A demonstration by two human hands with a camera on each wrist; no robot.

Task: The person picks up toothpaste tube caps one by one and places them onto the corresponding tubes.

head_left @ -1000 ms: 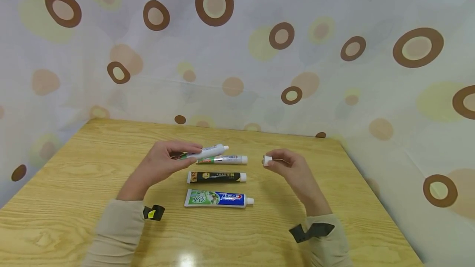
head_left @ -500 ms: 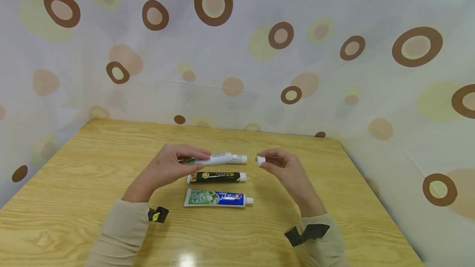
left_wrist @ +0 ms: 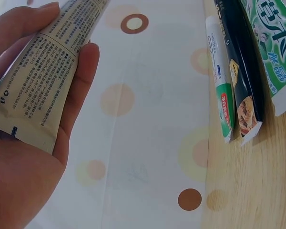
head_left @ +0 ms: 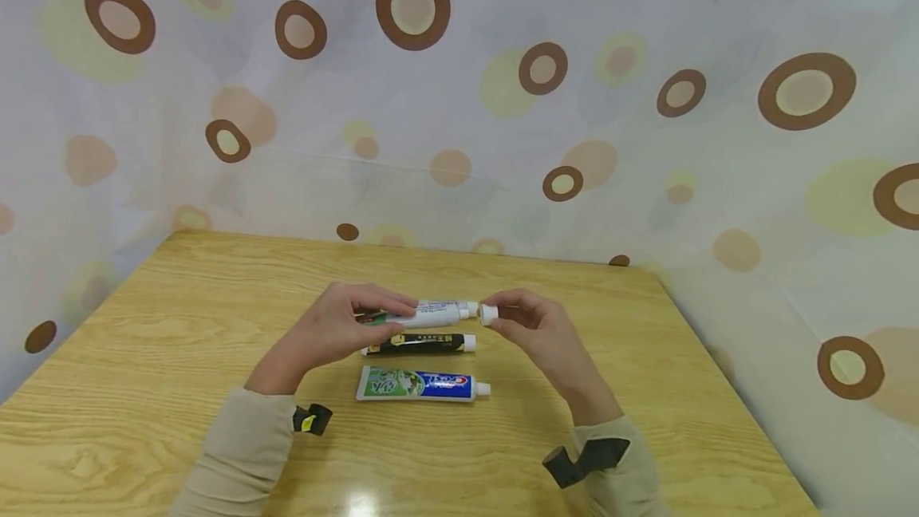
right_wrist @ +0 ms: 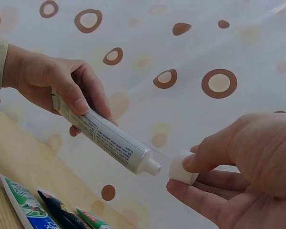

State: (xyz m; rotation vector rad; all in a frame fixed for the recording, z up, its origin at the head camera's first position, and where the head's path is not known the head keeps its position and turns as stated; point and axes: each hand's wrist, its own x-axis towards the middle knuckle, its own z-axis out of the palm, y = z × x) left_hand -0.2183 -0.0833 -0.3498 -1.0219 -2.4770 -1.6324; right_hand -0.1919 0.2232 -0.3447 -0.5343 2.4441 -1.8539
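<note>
My left hand [head_left: 341,324] grips a toothpaste tube [right_wrist: 109,138] above the table, its printed back showing in both wrist views. The tube's bare white nozzle [right_wrist: 153,167] points right, toward my right hand [head_left: 534,333]. Between thumb and fingers, that hand pinches a white cap [right_wrist: 182,168]. A small gap separates cap and nozzle in the right wrist view. Below the held tube lie a green-and-white toothpaste tube [left_wrist: 220,81], partly hidden in the head view, a black toothpaste tube [head_left: 424,343] and a blue-and-green toothpaste tube [head_left: 420,384].
The lying tubes are side by side on a wooden table [head_left: 215,437], caps to the right. Behind the table hangs a pale sheet [head_left: 459,102] with brown and yellow circles, which also runs along the sides.
The left hand has moved right and lower with the tube, now nearly level. The right hand has moved left with the cap, narrowing the gap between cap and nozzle.
</note>
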